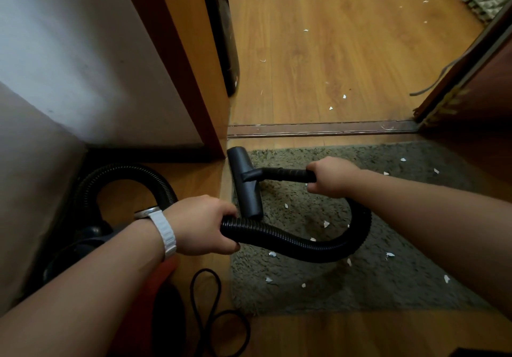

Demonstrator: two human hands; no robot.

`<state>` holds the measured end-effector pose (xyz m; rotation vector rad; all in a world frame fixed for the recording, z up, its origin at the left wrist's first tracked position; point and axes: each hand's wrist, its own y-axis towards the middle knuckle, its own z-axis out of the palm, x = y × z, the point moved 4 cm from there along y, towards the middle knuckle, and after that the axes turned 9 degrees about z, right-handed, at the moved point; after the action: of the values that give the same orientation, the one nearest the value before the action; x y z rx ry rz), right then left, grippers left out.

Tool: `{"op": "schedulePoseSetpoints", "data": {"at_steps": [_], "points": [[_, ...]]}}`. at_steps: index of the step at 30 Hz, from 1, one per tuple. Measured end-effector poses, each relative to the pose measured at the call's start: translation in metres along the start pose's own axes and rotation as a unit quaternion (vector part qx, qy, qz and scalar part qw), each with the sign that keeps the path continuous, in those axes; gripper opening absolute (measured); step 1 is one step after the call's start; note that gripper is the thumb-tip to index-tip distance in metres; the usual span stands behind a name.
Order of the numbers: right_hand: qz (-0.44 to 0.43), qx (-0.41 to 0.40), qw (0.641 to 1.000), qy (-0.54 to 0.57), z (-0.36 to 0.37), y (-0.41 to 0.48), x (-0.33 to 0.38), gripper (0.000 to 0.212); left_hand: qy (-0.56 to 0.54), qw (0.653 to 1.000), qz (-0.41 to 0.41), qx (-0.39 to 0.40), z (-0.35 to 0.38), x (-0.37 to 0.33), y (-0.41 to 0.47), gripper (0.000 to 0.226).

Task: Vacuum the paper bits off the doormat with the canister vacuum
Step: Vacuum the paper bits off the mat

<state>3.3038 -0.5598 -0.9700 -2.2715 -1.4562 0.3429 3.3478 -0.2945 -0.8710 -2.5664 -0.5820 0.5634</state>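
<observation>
Your left hand (pixel 199 225), a white-strapped watch (pixel 164 232) on its wrist, curls its fingers around the ribbed black hose (pixel 304 248). The hose loops over the doormat (pixel 401 287) to the rigid tube (pixel 288 174) clamped in your right hand (pixel 331 176). Its dark T-shaped floor nozzle (pixel 245 182) rests on the mat's far left edge. Torn white paper bits (pixel 326 223) lie scattered across the shaggy olive-grey pile, more on the wooden floor (pixel 318 52) beyond the threshold (pixel 318 129).

Wood-plank floor (pixel 346 38), white wall (pixel 69 52), brown door frame (pixel 177 60), dark threshold strip (pixel 318 129), dim light.
</observation>
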Motion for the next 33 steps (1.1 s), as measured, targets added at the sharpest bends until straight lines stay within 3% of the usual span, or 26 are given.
{"op": "schedulePoseSetpoints", "data": {"at_steps": [23, 33], "points": [[0.058, 0.010, 0.997, 0.057, -0.005, -0.004, -0.046, 0.020, -0.018, 1.000, 0.010, -0.017, 0.002, -0.003, 0.008, 0.031], [0.151, -0.024, 0.978, 0.145, -0.023, -0.012, -0.098, 0.027, -0.051, 0.998, 0.019, -0.014, 0.002, -0.006, 0.014, 0.029]]}}
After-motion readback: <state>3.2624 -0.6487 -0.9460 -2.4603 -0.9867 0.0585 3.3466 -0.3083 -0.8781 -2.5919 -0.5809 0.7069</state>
